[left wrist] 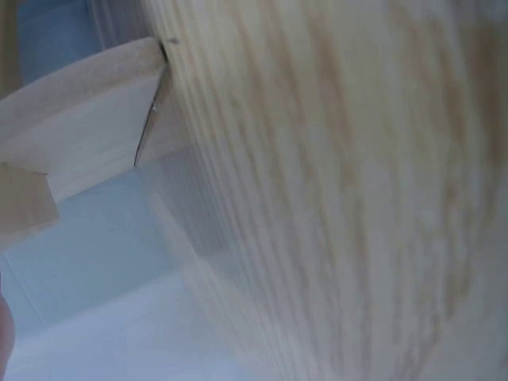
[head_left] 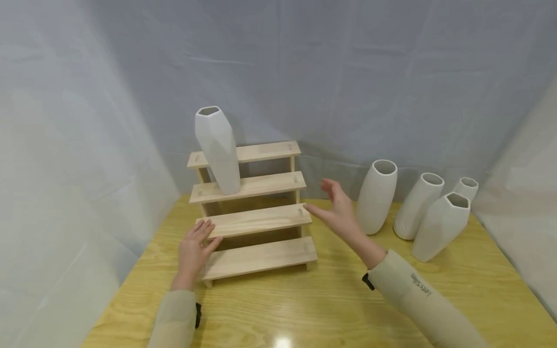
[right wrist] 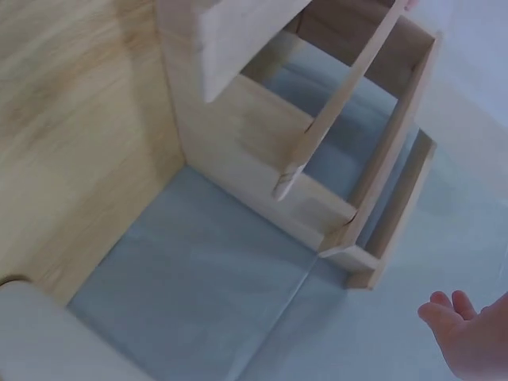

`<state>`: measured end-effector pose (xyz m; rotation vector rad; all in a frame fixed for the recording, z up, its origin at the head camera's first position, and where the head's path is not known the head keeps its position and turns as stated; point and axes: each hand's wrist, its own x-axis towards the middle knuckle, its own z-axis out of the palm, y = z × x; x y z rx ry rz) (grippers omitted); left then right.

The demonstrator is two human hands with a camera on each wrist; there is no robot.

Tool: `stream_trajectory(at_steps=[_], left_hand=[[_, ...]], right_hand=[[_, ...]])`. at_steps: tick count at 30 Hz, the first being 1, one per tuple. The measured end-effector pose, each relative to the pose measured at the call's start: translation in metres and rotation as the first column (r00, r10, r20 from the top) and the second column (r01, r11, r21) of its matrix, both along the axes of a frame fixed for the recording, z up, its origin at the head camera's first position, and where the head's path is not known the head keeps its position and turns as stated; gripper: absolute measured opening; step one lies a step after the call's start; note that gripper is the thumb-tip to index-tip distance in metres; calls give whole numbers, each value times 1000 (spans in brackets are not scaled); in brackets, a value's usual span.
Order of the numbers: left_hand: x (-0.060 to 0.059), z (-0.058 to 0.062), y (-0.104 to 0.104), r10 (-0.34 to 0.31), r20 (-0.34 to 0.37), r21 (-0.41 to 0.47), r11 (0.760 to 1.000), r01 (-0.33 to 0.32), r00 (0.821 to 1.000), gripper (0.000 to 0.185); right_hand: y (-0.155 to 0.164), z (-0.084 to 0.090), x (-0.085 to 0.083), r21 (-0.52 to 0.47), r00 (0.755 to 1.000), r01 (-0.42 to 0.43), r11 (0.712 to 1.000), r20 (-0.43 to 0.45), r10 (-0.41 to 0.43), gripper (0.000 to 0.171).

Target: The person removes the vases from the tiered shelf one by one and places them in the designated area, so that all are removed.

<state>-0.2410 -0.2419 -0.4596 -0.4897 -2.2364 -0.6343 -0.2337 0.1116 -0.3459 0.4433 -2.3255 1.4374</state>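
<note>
A pale wooden four-tier stepped stand (head_left: 254, 220) is on the table. My left hand (head_left: 193, 251) rests its fingers on the left end of its second-lowest step, thumb spread toward the step below. My right hand (head_left: 341, 215) holds nothing; its fingers and thumb are apart, with the thumb tip close to that step's right end. Whether it touches is unclear. A white faceted vase (head_left: 219, 150) stands at the left on the second step from the top. In the right wrist view, the stand (right wrist: 278, 151) appears side-on, with my right hand (right wrist: 468, 333) at the lower right.
To the right are a smooth white vase (head_left: 376, 198), another white vase (head_left: 418, 207), a faceted white vase (head_left: 441, 227) and a partly hidden one (head_left: 468, 187) behind. Grey sheeting (head_left: 348, 87) hangs behind the yellowish wooden table (head_left: 339, 299), with pale sheeting along both sides.
</note>
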Motion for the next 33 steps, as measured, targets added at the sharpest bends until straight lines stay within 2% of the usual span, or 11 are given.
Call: stream_trajectory(at_steps=[10,15,22,33], left_hand=[[0,-1,-1,3,27,5,1000,-3,1000,44],[0,0,0,-7,17,7,1000,7,1000,43],[2,1,2,-14,15,3,1000,14,1000,45],[0,0,12,-12,15,-24,1000,12,1000,44]], right_hand=[[-54,22,-25,9,998,-61,998,4,61,72],[-81,26,-35,5,996,-87,996,36,87,72],[-112,29,-49,64,994,-104,993,29,102,73],[-140,38,-80,-18,990,-92,996,102,93,75]])
